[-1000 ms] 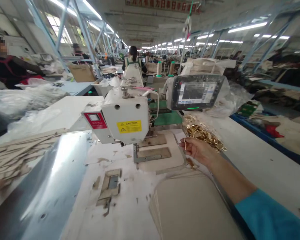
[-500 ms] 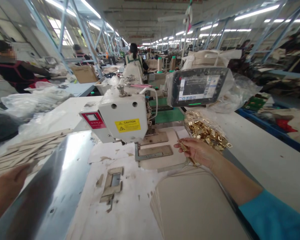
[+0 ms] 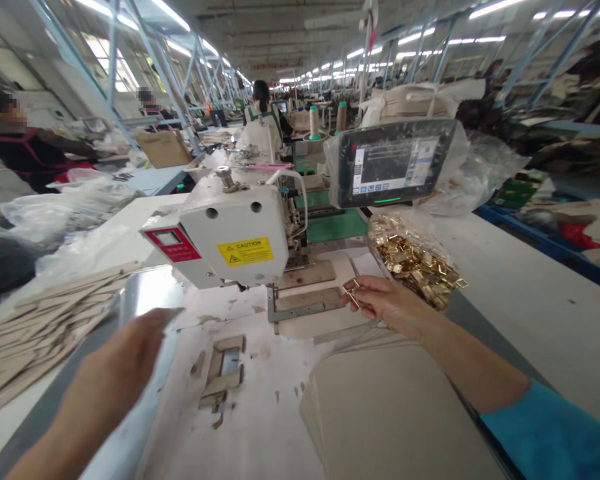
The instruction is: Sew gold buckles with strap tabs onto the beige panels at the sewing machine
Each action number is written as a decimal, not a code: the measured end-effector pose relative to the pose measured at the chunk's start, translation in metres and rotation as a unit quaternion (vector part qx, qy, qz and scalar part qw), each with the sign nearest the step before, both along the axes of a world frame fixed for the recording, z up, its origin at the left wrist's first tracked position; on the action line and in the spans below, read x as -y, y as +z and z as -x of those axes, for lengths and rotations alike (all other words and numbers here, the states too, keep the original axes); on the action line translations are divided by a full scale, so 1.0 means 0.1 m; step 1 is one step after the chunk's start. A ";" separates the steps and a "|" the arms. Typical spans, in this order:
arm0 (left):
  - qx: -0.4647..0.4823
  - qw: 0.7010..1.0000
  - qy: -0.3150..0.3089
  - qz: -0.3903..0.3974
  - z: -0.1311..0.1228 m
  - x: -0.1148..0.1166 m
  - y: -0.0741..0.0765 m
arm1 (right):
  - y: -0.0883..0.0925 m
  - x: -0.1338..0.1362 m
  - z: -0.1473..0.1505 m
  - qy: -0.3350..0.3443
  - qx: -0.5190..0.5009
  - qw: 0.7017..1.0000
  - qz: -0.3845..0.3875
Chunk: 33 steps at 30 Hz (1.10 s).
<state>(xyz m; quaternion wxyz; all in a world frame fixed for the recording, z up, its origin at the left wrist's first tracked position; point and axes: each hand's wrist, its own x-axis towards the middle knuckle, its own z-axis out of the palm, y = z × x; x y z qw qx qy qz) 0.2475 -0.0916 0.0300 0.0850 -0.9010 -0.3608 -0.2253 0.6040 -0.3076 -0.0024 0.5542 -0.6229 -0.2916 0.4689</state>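
Observation:
My right hand (image 3: 387,303) pinches a small gold metal buckle (image 3: 351,293) just right of the sewing machine's clamp plate (image 3: 305,303). Behind that hand lies a clear bag of gold buckles (image 3: 415,263). My left hand (image 3: 120,367) is raised over the shiny metal sheet at the left, blurred, its fingers pointing toward the white sewing machine head (image 3: 230,237); nothing shows in it. A stack of beige fabric panels (image 3: 385,413) lies under my right forearm.
A plastic-wrapped control screen (image 3: 393,163) stands behind the bag. Beige strips (image 3: 30,327) are piled at the left. A cut-out template (image 3: 223,373) lies on the white table. Other people work at benches in the background.
My left hand has swept up and right from the lower left edge over the metal sheet. My right hand has moved slightly left toward the clamp with the buckle.

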 end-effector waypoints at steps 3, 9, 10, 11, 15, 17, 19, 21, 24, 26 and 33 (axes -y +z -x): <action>-0.059 0.984 -0.155 0.066 -0.66 0.62 -0.13 | 0.01 -0.06 0.12 0.038 0.085 0.996 0.016; -0.176 0.965 -0.162 0.110 -1.82 1.17 -0.11 | 0.00 -0.05 0.32 0.067 0.375 0.924 -0.016; -0.182 0.963 -0.162 0.111 -1.90 1.19 -0.10 | -0.01 -0.03 0.34 0.060 0.411 0.909 -0.016; -0.182 0.963 -0.166 0.107 -1.95 1.21 -0.10 | -0.02 -0.02 0.36 0.054 0.437 0.898 -0.015; -0.159 0.960 -0.212 0.090 -2.04 1.25 -0.17 | -0.02 0.02 0.41 0.041 0.454 0.890 -0.006; -0.125 0.963 -0.216 0.105 -2.08 1.23 -0.21 | -0.01 0.00 0.39 0.031 0.443 0.896 0.003; -0.087 0.960 -0.246 0.100 -2.12 1.16 -0.26 | -0.01 -0.03 0.32 0.019 0.425 0.905 0.002; -0.067 0.952 -0.290 0.064 -2.14 1.09 -0.31 | -0.03 -0.07 0.20 0.016 0.403 0.915 0.006; -0.058 0.953 -0.295 0.027 -2.10 1.02 -0.44 | -0.09 -0.15 -0.03 0.020 0.369 0.928 0.040; -0.060 0.962 -0.263 0.038 -2.05 1.01 -0.55 | -0.13 -0.22 -0.16 0.022 0.337 0.939 0.065; -0.093 0.968 -0.209 0.100 -1.94 0.94 -0.72 | -0.17 -0.47 -0.35 0.066 0.247 0.959 0.124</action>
